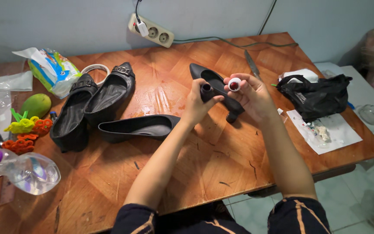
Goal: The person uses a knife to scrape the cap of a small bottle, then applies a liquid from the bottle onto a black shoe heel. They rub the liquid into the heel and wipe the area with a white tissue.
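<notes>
Small dark bottle (206, 91), white cap (234, 84)

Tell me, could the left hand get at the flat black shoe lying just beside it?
Probably yes: the left hand is next to the flat black shoe with bare tabletop between, but its fingers already hold a small dark bottle.

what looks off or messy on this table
The wooden table is scratched, with dark marks near its front edge and a shiny patch by the shoes. A clear spray bottle lies tipped on its side at the left edge. A green mango sits among the shoe things, which looks odd. Nothing looks spilled.
</notes>
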